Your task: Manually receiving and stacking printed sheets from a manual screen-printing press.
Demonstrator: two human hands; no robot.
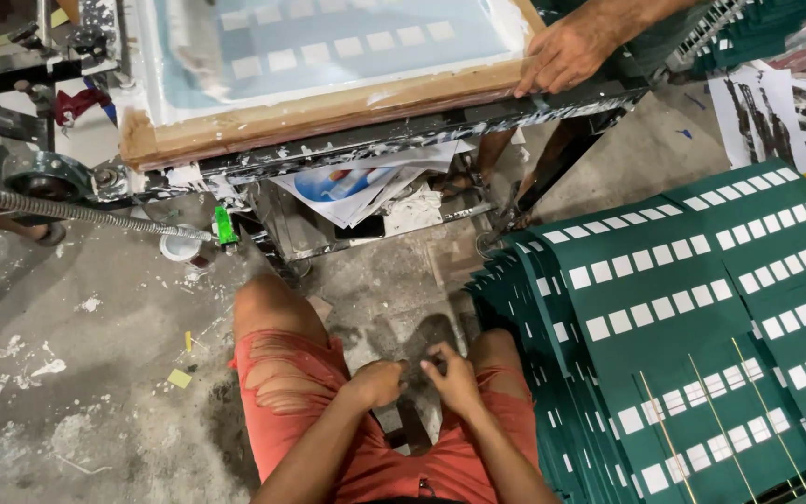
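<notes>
Fingers [437, 359] of right hand [451, 378] and left hand [377, 381] pinching something small and dark between the knees, too tiny to identify. Probably light, held by fingertips. Green printed sheets [692, 317] stacked right; another person's hand [566, 51] on wooden screen frame [328, 107].

wooden screen frame [328, 110] on press | green printed sheets [701, 308] stacked right | white cup [179, 246] on floor
</notes>
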